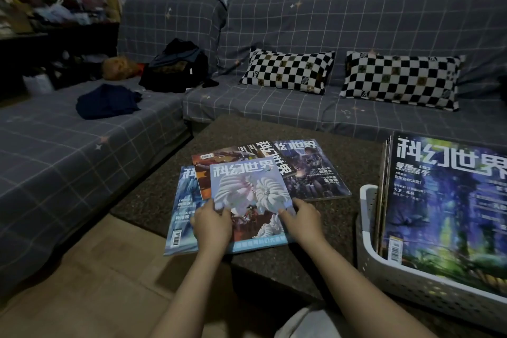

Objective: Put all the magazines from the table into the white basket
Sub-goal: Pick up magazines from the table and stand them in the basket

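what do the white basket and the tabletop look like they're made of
The white basket looks like moulded plastic with a matte finish: its walls are pierced by even rows of small holes and its rim is smoothly rounded. The tabletop looks like dark speckled stone, perhaps granite or an imitation; the fine pale flecks suggest it, though dim light leaves this open.

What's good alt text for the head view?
Both hands, left hand and right hand, grip the top magazine of four overlapping on a dark table; a white basket at right already holds magazines.
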